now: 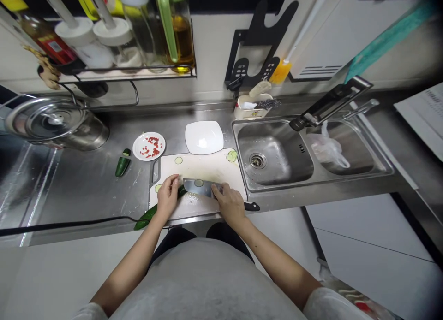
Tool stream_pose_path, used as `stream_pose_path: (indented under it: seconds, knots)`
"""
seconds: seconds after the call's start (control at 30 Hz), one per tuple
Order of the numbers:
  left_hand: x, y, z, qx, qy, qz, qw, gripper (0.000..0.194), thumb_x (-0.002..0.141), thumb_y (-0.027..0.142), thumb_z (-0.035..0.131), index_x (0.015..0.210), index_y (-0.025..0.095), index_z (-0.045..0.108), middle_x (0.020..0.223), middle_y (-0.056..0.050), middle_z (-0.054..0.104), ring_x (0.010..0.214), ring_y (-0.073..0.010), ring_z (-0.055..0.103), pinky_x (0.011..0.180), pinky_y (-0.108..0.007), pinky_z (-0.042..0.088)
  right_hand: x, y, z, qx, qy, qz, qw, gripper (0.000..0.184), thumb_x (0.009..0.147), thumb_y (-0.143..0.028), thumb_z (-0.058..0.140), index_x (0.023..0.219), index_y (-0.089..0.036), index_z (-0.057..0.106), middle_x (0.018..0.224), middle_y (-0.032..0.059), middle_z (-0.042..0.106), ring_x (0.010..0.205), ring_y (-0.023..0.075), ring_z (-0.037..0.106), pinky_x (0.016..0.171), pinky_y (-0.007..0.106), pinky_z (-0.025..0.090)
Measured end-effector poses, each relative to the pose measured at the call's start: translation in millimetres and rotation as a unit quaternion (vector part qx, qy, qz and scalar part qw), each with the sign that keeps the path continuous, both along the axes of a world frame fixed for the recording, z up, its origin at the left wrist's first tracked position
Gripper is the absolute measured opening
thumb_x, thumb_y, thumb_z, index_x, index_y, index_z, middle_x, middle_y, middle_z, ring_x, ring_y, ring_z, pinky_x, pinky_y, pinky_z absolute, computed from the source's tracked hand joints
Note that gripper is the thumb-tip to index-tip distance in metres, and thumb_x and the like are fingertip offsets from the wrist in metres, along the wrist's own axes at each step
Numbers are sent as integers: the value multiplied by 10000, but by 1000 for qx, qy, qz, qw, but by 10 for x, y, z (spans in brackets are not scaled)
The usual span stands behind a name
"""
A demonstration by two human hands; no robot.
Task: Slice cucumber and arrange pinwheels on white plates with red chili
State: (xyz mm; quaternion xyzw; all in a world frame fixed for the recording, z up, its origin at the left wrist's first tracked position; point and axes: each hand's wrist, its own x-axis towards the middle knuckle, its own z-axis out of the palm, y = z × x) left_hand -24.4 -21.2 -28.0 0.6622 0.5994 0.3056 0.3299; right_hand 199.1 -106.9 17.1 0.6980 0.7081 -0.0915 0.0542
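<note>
My left hand (168,198) is closed over a long dark green cucumber (147,216) lying slanted across the front left of the white cutting board (214,163). Fingers of my right hand (229,204) wrap the rear of a kitchen knife (206,189) with a broad blade. Its black handle end (252,206) sticks out right of that hand. The blade's tip meets the cucumber's cut end, and a round slice (198,182) clings to the blade. A single slice (178,160) lies at the board's upper left, and several overlapping slices (231,157) sit at its upper right corner.
Behind the board stand a white square plate (204,136) and a round plate (142,139) of red chopped bits. Cucumber end pieces (122,166) lie left. A double sink (277,168) borders the right; a steel pot (86,134) stands back left. A black cable (69,225) crosses the front left.
</note>
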Motion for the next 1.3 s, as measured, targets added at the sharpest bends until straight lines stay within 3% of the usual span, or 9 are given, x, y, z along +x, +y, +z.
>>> stream_pose_path:
  seconds: [0.2, 0.43, 0.53, 0.67, 0.83, 1.0, 1.1, 1.3]
  knots:
    - [47, 48, 64, -34, -35, -37, 998, 414, 911, 497, 466, 1154, 207, 634, 1104, -83, 688, 925, -191, 650, 830, -333, 519, 74, -48, -113, 77, -6, 22, 997, 409, 953, -146, 388, 1319, -263, 526, 1173, 126, 576, 783, 171, 508, 708, 309, 328]
    - [229, 159, 337, -9, 75, -196, 978, 369, 863, 468, 556, 1148, 259, 665, 1129, -55, 682, 1076, -237, 590, 947, -389, 450, 78, -45, -165, 125, -17, 72, 989, 354, 937, -168, 462, 1269, -239, 560, 1111, 113, 611, 758, 160, 514, 686, 293, 325]
    - [294, 198, 405, -15, 109, -241, 964, 284, 850, 430, 578, 1049, 268, 699, 1073, -40, 696, 1018, -228, 606, 924, -374, 443, 82, -33, -157, 141, -26, 83, 986, 357, 928, -164, 481, 1266, -248, 563, 1095, 106, 619, 755, 161, 521, 684, 293, 327]
    - [335, 222, 426, -38, 105, -250, 962, 169, 834, 351, 591, 906, 248, 704, 965, -31, 699, 945, -203, 613, 875, -332, 445, 100, -9, -150, 165, -36, 94, 981, 362, 910, -152, 498, 1253, -243, 573, 1102, 106, 618, 748, 157, 528, 682, 291, 334]
    - [365, 280, 409, -54, 69, -223, 971, 71, 778, 272, 614, 782, 220, 664, 884, -23, 679, 882, -184, 603, 811, -297, 442, 122, 17, -161, 177, -38, 99, 979, 355, 885, -164, 531, 1227, -234, 591, 1085, 105, 621, 754, 159, 541, 673, 283, 345]
    - [387, 501, 285, -105, 26, -72, 992, 122, 790, 324, 593, 780, 213, 643, 730, 10, 657, 671, -141, 581, 629, -250, 417, 157, -17, -131, 154, -29, 72, 985, 404, 842, -147, 556, 1233, -238, 594, 1096, 98, 614, 775, 148, 560, 698, 265, 373]
    - [386, 669, 197, -118, 46, 12, 992, 126, 791, 346, 604, 776, 225, 637, 704, 22, 662, 632, -136, 573, 590, -245, 382, 189, -57, -94, 126, -20, 46, 991, 424, 844, -140, 538, 1252, -243, 589, 1110, 97, 606, 789, 155, 573, 712, 265, 394]
    - [357, 872, 41, -118, 119, 75, 983, 90, 786, 319, 605, 797, 244, 652, 771, -3, 705, 697, -164, 597, 620, -259, 375, 231, -110, -74, 101, -1, 10, 995, 421, 856, -130, 515, 1254, -240, 598, 1100, 98, 593, 795, 160, 583, 722, 262, 412]
